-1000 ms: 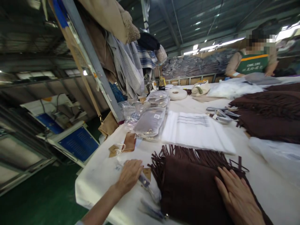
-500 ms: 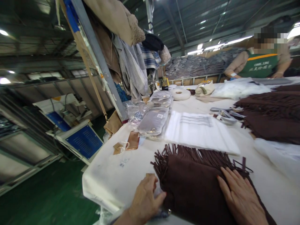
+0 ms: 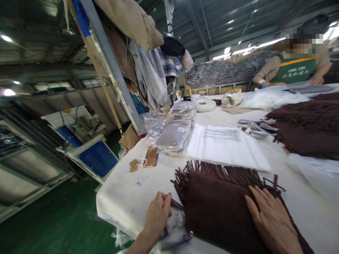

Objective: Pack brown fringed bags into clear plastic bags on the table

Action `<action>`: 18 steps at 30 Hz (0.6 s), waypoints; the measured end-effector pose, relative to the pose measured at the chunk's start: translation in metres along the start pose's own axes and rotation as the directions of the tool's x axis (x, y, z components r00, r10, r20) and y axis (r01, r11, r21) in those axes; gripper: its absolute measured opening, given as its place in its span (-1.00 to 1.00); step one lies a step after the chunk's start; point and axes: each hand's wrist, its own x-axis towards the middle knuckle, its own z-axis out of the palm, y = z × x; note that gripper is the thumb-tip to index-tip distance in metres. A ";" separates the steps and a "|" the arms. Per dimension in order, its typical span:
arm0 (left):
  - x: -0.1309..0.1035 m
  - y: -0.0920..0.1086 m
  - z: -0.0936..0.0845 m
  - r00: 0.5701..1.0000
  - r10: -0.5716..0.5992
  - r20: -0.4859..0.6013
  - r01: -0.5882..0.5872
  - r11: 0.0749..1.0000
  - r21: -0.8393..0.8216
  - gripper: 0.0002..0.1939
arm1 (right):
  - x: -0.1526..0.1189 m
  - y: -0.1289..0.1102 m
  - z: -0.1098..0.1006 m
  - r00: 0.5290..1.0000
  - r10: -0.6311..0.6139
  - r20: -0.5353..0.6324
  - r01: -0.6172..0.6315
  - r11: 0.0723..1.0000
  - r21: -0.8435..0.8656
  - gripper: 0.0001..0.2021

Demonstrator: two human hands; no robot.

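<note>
A folded dark brown scarf [image 3: 217, 208] with long fringe along its far edge lies on the white-covered table in front of me. My right hand [image 3: 272, 215] rests flat on its right part, fingers stretched out. At the scarf's left side, my left hand [image 3: 159, 211] is closed in a pinch; dark brown strands run from its fingertips to the scarf's edge. Beneath and beside this hand is crumpled clear plastic [image 3: 176, 218], with a grey item [image 3: 176, 242] partly showing near the table's front edge.
Beyond the scarf lie white printed bags [image 3: 227, 144] and packed grey pouches [image 3: 173, 135]. A phone [image 3: 150, 157] and a paper tag [image 3: 135, 165] lie to the left. More brown scarves [image 3: 312, 128] are piled at right. A co-worker [image 3: 296, 70] stands across the table.
My left hand has moved slightly left, away from the scarf's side, and its fingers have closed together. The brown tag by its fingertips no longer shows. My right hand stays on the scarf.
</note>
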 end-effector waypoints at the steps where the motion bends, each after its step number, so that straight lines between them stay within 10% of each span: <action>1: -0.004 -0.003 -0.001 1.000 0.023 -0.001 -0.023 0.999 -0.046 -0.73 | 0.002 -0.001 -0.001 1.000 -0.004 -0.012 0.004 1.000 -0.003 -0.59; 9: -0.032 -0.033 0.032 0.925 0.348 -0.154 -0.359 0.932 -0.048 -0.56 | 0.002 -0.001 0.000 1.000 0.013 -0.007 -0.013 1.000 0.007 -0.59; 18: -0.039 0.001 0.019 0.982 0.068 0.176 -0.074 0.997 0.032 -0.86 | 0.001 0.000 -0.001 0.999 -0.026 -0.020 0.026 1.000 0.008 -0.58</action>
